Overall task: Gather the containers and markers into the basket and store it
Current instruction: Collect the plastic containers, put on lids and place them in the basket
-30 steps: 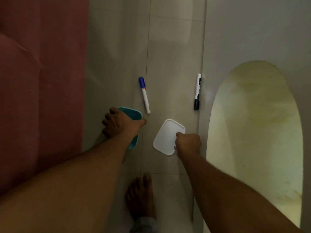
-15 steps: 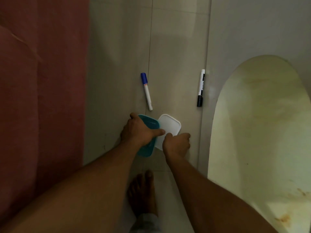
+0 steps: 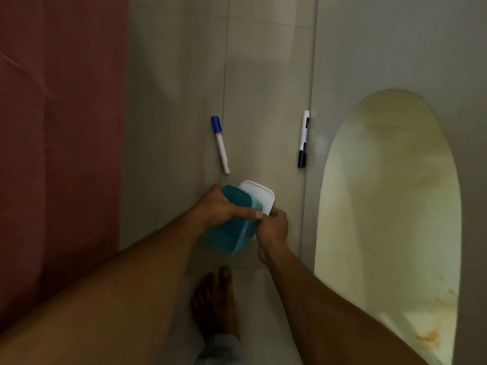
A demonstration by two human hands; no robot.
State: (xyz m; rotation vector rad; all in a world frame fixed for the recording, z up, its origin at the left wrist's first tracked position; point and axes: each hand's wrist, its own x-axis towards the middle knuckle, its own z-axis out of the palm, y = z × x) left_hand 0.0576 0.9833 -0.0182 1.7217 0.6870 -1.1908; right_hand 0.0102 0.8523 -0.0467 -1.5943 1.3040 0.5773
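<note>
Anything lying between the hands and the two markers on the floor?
Nothing visible: bare tile separates both hands from the blue-capped white marker and the black-capped white marker. But the left hand grips the teal plastic container and the right hand holds a white lid.

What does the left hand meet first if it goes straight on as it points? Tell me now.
The white lid, which the right hand holds against the teal container in the left hand. Beyond it, probably the black marker, though depth is unclear.

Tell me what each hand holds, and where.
The left hand grips the teal plastic container around its far end; the right hand pinches the white square plastic lid at its near corner.
</note>
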